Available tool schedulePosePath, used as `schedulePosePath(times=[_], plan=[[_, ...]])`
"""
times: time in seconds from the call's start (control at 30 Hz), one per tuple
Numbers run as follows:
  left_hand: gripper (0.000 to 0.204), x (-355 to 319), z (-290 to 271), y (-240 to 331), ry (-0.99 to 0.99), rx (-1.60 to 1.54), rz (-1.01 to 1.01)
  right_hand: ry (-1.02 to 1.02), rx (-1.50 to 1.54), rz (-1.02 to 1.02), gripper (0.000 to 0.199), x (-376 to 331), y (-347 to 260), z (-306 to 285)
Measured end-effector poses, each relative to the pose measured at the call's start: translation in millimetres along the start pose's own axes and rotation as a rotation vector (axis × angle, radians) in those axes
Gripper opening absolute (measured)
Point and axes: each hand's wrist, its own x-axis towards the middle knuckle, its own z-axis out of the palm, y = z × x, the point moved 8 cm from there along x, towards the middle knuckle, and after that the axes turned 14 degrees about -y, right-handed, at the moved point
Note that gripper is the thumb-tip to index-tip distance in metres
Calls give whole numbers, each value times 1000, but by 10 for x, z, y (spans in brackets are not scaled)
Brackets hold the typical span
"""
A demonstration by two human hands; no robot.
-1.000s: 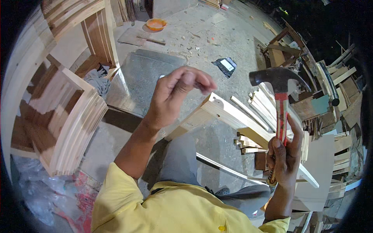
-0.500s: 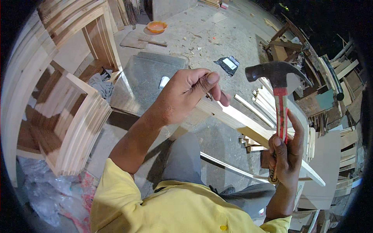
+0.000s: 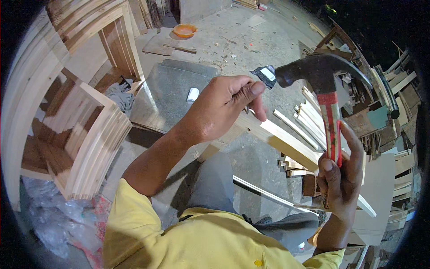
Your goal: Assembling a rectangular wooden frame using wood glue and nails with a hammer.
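- The left hand (image 3: 224, 107) has its thumb and fingertips pressed together, pinching what looks like a small nail against the top face of a pale wooden slat (image 3: 286, 141); the nail itself is too slim to make out clearly.
- The right hand (image 3: 340, 184) is wrapped around the lower handle of a claw hammer (image 3: 329, 89), holding it upright with the dark steel head at the top.
- The hammer head sits just right of the left hand's fingertips and a little above them, its striking face turned left toward the pinch point. The right hand is the lower and nearer of the two.
- The slat's long axis runs from the left hand down and right, passing behind the hammer handle, over the person's lap.
- The slat is planed, light wood with square edges. The hammer handle is red with white wear marks.
- At left stand curved frames of stacked wooden strips (image 3: 85, 134).
- More loose slats (image 3: 309, 116) lie to the right on the dusty concrete floor (image 3: 251, 40).
- An orange bowl (image 3: 185, 30) sits far back.
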Motion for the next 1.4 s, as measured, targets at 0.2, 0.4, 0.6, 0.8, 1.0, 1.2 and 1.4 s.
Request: schedulePosePath(times=[0.2, 0.4, 0.6, 0.8, 1.0, 1.2, 1.4], plan=[[34, -17, 44, 124, -159, 83, 53, -38, -148, -26, 51, 43, -140, -66], [27, 31, 107, 69, -259, 90, -48, -218, -382, 8, 50, 118, -283, -34], [28, 63, 93, -10, -228, 71, -113, -251, -449, 56, 49, 180, -464, -97], [33, 64, 94, -21, -225, 108, -129, -375, -448, 228, 42, 182, -379, -19], [34, 79, 81, -28, -234, 201, -181, -119, -356, 91, 47, 185, -402, -136], [43, -42, 25, -192, -273, 98, 19, -217, -393, 98, 49, 195, -344, -125], [52, -279, 166, -773, -53, -300, 121, -293, -603, 14, 45, 190, -300, 4]])
